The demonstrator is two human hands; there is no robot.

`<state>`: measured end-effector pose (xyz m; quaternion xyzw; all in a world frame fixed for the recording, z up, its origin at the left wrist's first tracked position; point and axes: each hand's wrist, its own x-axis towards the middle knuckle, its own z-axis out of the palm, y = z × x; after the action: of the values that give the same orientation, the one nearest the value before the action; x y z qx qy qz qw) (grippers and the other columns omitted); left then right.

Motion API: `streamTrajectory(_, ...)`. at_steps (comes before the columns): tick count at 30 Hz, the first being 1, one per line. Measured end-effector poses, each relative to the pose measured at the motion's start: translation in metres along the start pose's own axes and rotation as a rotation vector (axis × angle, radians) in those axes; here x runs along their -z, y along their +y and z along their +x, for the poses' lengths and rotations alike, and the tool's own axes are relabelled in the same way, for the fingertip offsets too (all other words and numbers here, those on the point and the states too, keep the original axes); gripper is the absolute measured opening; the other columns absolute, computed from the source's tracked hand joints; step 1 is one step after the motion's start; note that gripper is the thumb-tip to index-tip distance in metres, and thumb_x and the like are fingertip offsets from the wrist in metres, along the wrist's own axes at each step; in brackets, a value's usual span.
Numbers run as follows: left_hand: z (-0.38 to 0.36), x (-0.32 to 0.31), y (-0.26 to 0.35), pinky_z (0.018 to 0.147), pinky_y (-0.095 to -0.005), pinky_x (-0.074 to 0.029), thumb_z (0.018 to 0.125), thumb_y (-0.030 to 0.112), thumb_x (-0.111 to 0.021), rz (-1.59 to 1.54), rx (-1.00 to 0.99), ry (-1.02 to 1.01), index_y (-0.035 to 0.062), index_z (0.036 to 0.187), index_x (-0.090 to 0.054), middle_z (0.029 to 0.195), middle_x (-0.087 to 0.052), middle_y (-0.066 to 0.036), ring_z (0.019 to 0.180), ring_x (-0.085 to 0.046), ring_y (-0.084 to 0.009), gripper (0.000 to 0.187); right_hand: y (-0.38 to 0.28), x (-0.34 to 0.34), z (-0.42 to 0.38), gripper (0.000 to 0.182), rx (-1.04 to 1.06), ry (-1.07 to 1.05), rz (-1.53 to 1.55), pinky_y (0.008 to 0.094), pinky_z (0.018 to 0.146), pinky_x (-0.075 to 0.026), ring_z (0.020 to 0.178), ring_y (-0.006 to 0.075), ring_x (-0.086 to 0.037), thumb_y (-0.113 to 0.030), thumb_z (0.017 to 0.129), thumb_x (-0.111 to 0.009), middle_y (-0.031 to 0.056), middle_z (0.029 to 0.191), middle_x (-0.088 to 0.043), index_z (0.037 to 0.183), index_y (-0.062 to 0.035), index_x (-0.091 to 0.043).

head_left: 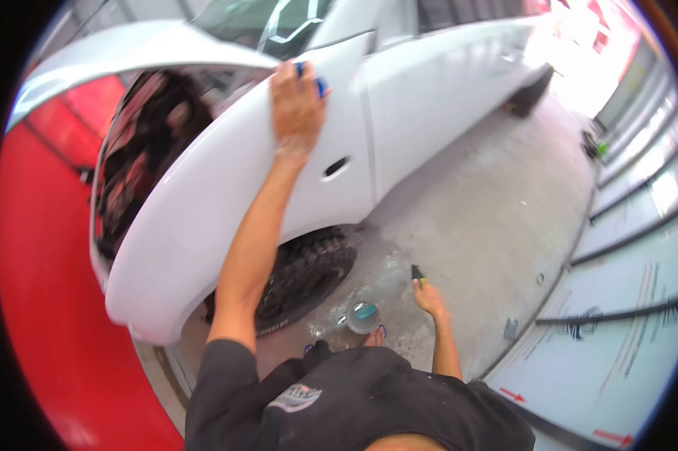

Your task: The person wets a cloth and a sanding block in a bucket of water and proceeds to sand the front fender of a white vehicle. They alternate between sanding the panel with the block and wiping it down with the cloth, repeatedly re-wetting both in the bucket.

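Observation:
My left hand (297,113) presses on the top of the white front fender (226,173) of a car, just below the raised hood. Its fingers are wrapped round a blue block (321,87), mostly hidden beneath them. Lower down, away from the car, my right hand (430,299) is closed round a tool with a black, flared end (417,272) and a bit of yellow near the grip. On the floor by my feet stands a round bucket (351,319) with a teal piece inside.
The hood (143,46) is up over the dark engine bay (147,128). Below the fender arch is a black tyre (301,278). A red surface (38,248) lies at the left, and plastic-covered panels (617,353) line the right. Wet patches mark the concrete floor (474,203).

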<state>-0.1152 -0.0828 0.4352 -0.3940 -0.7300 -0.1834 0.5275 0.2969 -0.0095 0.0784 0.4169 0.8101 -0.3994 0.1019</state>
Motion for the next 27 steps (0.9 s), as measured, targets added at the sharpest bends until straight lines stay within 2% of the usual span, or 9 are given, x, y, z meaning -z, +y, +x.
streamTrajectory(5,0.001,-0.026,0.019,0.123,-0.0512,-0.035,0.092,0.025,-0.077,0.057,-0.104,-0.07,0.0054,0.149,-0.052,0.154,-0.048,-0.021,0.148,-0.043,-0.0391,0.066,0.021,-0.005,0.005,0.065,0.144,0.038,0.076,0.059,0.096,-0.05,0.111,0.054,-0.065,-0.05,0.11,-0.037,0.0376,0.108,-0.069,0.111,0.0073,-0.068)
streamTrajectory(13,0.048,-0.082,0.06,0.127,-0.0476,-0.032,0.095,0.014,-0.071,0.006,-0.38,-0.233,0.0052,0.146,-0.058,0.16,-0.046,-0.017,0.154,-0.038,-0.033,0.054,0.057,0.024,-0.059,0.062,-0.102,0.121,0.241,0.0547,0.095,-0.053,0.107,0.0548,-0.066,-0.049,0.11,-0.039,0.0375,0.108,-0.069,0.121,0.0076,-0.062)
streamTrajectory(14,0.053,-0.088,0.064,0.124,-0.0459,-0.036,0.093,0.01,-0.07,-0.006,-0.439,-0.229,0.0072,0.137,-0.063,0.153,-0.052,-0.015,0.148,-0.044,-0.0337,0.044,0.071,0.019,-0.073,0.062,-0.142,0.162,0.279,0.0548,0.098,-0.051,0.112,0.0536,-0.065,-0.049,0.11,-0.039,0.0377,0.114,-0.068,0.127,0.007,-0.06)
streamTrajectory(16,0.058,-0.091,0.072,0.118,-0.0458,-0.042,0.093,0.008,-0.069,-0.228,-0.341,-0.342,0.0078,0.127,-0.066,0.143,-0.058,-0.015,0.137,-0.052,-0.0348,0.035,0.124,-0.009,-0.093,0.063,-0.217,0.247,0.356,0.0551,0.104,-0.049,0.122,0.0512,-0.063,-0.047,0.109,-0.039,0.0382,0.127,-0.064,0.139,0.0057,-0.057)
streamTrajectory(18,0.041,-0.095,0.091,0.107,-0.0457,-0.048,0.092,0.006,-0.068,-0.559,-0.217,-0.339,0.008,0.118,-0.068,0.127,-0.064,-0.015,0.122,-0.06,-0.0361,0.026,0.22,-0.086,-0.094,0.057,-0.282,0.518,0.417,0.0543,0.096,-0.054,0.117,0.0444,-0.068,-0.046,0.111,-0.039,0.0318,0.125,-0.068,0.139,0.0007,-0.055)
streamTrajectory(20,-0.014,-0.088,0.113,0.094,-0.0449,-0.053,0.09,0.004,-0.068,-0.879,-0.096,-0.286,0.0073,0.112,-0.068,0.112,-0.068,-0.016,0.106,-0.066,-0.037,0.022,0.324,-0.17,-0.11,0.06,-0.43,0.492,0.896,0.0523,0.097,-0.055,0.121,0.0395,-0.065,-0.045,0.11,-0.043,0.0265,0.134,-0.064,0.154,-0.004,-0.042)
streamTrajectory(22,-0.104,-0.052,0.147,0.083,-0.0422,-0.055,0.088,0.004,-0.068,-1.037,0.018,-0.393,0.007,0.108,-0.071,0.099,-0.071,-0.015,0.093,-0.07,-0.0353,0.02,0.325,-0.203,-0.195,0.063,-0.702,0.502,1.209,0.0482,0.098,-0.055,0.12,0.0378,-0.065,-0.04,0.11,-0.046,0.0235,0.132,-0.063,0.158,-0.0007,-0.032)
streamTrajectory(25,-0.275,0.008,0.178,0.074,-0.0295,-0.055,0.092,0.01,-0.075,-1.313,0.462,-0.864,0.0083,0.097,-0.079,0.089,-0.074,-0.004,0.08,-0.068,-0.0105,0.007,0.328,-0.242,-0.306,0.055,-1.173,0.025,0.947,0.0487,0.082,-0.056,0.106,0.0342,-0.07,-0.042,0.109,-0.04,0.0243,0.131,-0.066,0.149,-0.0045,-0.048)
streamTrajectory(27,-0.381,0.048,0.182,0.075,-0.0283,-0.055,0.09,0.013,-0.08,-1.393,1.012,-0.968,0.0094,0.104,-0.081,0.093,-0.075,-0.001,0.081,-0.067,-0.0104,0.015,0.331,-0.258,-0.349,0.052,-1.17,-0.11,0.814,0.0475,0.077,-0.055,0.101,0.0327,-0.07,-0.043,0.109,-0.04,0.0221,0.127,-0.066,0.143,-0.005,-0.051)
